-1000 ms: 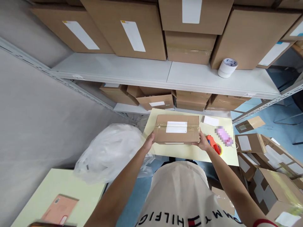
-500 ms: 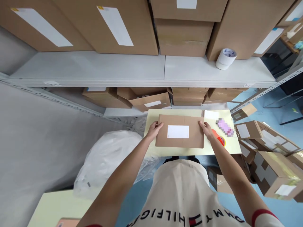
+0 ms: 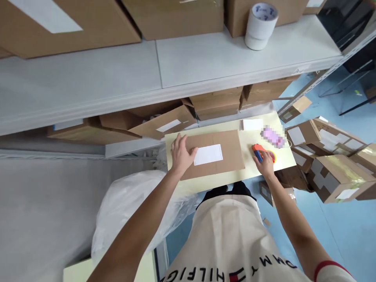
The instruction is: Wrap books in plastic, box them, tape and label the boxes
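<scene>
A flat brown cardboard box (image 3: 223,150) with a white label (image 3: 208,154) lies on a small pale yellow table (image 3: 205,182). My left hand (image 3: 180,153) rests flat on the box's left end, fingers spread. My right hand (image 3: 265,163) has come down on an orange and blue tape dispenser (image 3: 260,151) just right of the box, fingers curling around it. A white slip (image 3: 252,124) and a pink blurred item (image 3: 272,137) lie at the table's far right.
A grey shelf (image 3: 205,66) ahead carries large cardboard boxes (image 3: 67,19) and a white tape roll (image 3: 260,25). More boxes sit under the shelf (image 3: 164,123) and on the blue floor at right (image 3: 331,172). A white plastic bag (image 3: 132,203) bulges at left.
The box went from held at both ends to lying flat on the table. My right hand left the box for the tape dispenser. My left hand moved onto the box top. The view tilted down.
</scene>
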Demonstrator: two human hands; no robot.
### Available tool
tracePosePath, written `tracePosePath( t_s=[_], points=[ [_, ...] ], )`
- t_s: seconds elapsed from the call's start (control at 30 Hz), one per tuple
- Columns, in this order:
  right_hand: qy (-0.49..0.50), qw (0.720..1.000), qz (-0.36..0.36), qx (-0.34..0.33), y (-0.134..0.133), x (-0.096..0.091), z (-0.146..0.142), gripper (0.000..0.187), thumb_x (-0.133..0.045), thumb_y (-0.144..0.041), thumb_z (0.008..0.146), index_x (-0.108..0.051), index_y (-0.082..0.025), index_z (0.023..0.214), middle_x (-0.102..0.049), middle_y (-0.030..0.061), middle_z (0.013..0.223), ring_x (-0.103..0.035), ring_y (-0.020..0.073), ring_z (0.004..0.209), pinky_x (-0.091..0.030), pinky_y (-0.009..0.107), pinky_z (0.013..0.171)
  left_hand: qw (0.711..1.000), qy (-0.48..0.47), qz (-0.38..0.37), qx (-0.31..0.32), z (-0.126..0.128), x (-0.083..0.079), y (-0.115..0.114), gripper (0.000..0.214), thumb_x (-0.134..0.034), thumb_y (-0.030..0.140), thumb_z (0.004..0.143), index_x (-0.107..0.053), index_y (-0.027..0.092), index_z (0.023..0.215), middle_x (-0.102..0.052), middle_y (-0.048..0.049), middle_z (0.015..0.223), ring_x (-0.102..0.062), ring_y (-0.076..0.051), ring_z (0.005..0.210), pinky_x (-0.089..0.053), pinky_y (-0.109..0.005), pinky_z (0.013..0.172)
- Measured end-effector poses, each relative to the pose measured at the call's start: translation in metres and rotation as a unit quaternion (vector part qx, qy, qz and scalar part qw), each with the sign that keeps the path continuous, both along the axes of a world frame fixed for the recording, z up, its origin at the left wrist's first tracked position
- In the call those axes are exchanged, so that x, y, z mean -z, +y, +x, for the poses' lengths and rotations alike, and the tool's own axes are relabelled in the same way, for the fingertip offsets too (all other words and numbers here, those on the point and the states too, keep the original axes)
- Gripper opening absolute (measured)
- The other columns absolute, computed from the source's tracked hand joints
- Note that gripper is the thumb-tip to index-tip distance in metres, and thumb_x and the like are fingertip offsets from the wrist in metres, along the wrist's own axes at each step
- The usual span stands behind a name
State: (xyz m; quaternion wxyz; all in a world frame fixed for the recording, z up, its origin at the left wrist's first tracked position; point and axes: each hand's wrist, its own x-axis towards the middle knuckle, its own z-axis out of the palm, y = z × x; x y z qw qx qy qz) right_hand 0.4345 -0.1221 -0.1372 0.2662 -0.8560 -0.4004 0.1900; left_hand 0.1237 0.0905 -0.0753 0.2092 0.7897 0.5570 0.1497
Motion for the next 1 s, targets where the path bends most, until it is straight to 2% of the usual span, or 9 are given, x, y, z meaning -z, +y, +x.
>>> tracePosePath(
  t_s=[0.1,0.2,0.37,0.43,0.53,0.67,0.8,0.9,1.0],
  points=[
    [-0.096,0.993,-0.062,-0.017,-0.033,0.02,0.014,0.045,-0.059,-0.034,0.086,-0.059,-0.01,0.124,-0.065,0.0244,0.124,-0.059,0.0382,0.117,-0.046,0.053,0.097,0.991,0.059,-0.003,0.121,0.051,-0.014,-0.004,0.065,-0.064,0.044,0.083,-0.049,0.019,0.141,-0.034,-0.017,0.16,-0.03,-0.036,0.148,-0.029,-0.054,0.117],
    [-0.099,0.983,-0.148,-0.036,-0.034,0.036,0.02,0.047,-0.062,-0.031,0.085,-0.055,-0.007,0.125,-0.067,0.0257,0.117,-0.063,0.0377,0.108,-0.049,0.049,0.09,0.97,0.126,-0.014,0.21,0.101,-0.019,-0.006,0.08,-0.07,0.051,0.078,-0.045,0.018,0.146,-0.029,-0.0191,0.162,-0.023,-0.039,0.15,-0.023,-0.058,0.118],
    [-0.034,0.971,-0.234,-0.025,-0.018,0.043,0.028,0.032,-0.055,-0.028,0.089,-0.058,-0.007,0.113,-0.07,0.0204,0.089,-0.067,0.0342,0.082,-0.049,0.044,0.074,0.948,0.188,-0.037,0.252,0.144,-0.015,-0.009,0.081,-0.069,0.052,0.079,-0.043,0.018,0.148,-0.032,-0.0202,0.16,-0.026,-0.038,0.15,-0.023,-0.06,0.117],
    [0.016,0.983,-0.18,-0.019,-0.02,0.038,0.036,0.031,-0.051,-0.032,0.09,-0.06,-0.01,0.11,-0.069,0.0166,0.085,-0.066,0.0314,0.077,-0.049,0.042,0.072,0.953,0.175,-0.033,0.245,0.156,-0.016,-0.011,0.073,-0.069,0.047,0.081,-0.048,0.018,0.144,-0.036,-0.0197,0.158,-0.029,-0.037,0.149,-0.025,-0.058,0.118],
    [0.171,0.985,-0.028,-0.003,-0.029,0.031,0.048,0.036,-0.047,-0.044,0.09,-0.061,-0.016,0.106,-0.068,0.0097,0.083,-0.063,0.0257,0.073,-0.049,0.037,0.068,0.955,0.11,-0.067,0.266,0.187,-0.021,-0.014,0.06,-0.068,0.04,0.083,-0.055,0.016,0.136,-0.047,-0.0187,0.152,-0.039,-0.034,0.144,-0.028,-0.052,0.119],
    [0.403,0.909,0.103,0.027,-0.033,0.026,0.057,0.041,-0.052,-0.058,0.081,-0.061,-0.019,0.091,-0.062,0.0017,0.071,-0.056,0.0184,0.061,-0.047,0.032,0.058,0.908,0.018,-0.318,0.273,0.242,-0.02,-0.013,0.052,-0.063,0.042,0.088,-0.058,0.017,0.133,-0.065,-0.0156,0.132,-0.063,-0.027,0.121,-0.048,-0.043,0.105],
    [0.483,0.867,0.102,0.07,-0.029,0.026,0.059,0.049,-0.058,-0.07,0.071,-0.061,-0.022,0.084,-0.059,0.0004,0.066,-0.054,0.0182,0.059,-0.046,0.032,0.057,0.831,0.0,-0.523,0.19,0.282,-0.009,-0.007,0.036,-0.07,0.043,0.084,-0.07,0.014,0.106,-0.075,-0.0124,0.103,-0.073,-0.021,0.089,-0.058,-0.037,0.085],
    [0.512,0.849,0.09,0.095,-0.026,0.03,0.057,0.057,-0.06,-0.078,0.065,-0.061,-0.023,0.081,-0.06,0.0008,0.065,-0.053,0.019,0.059,-0.046,0.033,0.059,0.815,0.035,-0.545,0.195,0.301,-0.004,-0.002,0.023,-0.077,0.036,0.077,-0.07,0.013,0.076,-0.074,-0.0072,0.076,-0.071,-0.017,0.071,-0.058,-0.033,0.074],
    [0.555,0.814,0.103,0.141,-0.022,0.037,0.049,0.064,-0.062,-0.084,0.06,-0.062,-0.023,0.075,-0.06,0.001,0.063,-0.053,0.0185,0.059,-0.046,0.032,0.057,0.824,0.116,-0.503,0.236,0.317,0.0,0.002,0.02,-0.077,0.03,0.075,-0.068,0.014,0.067,-0.07,-0.0041,0.064,-0.068,-0.015,0.062,-0.056,-0.03,0.068]
  ],
)
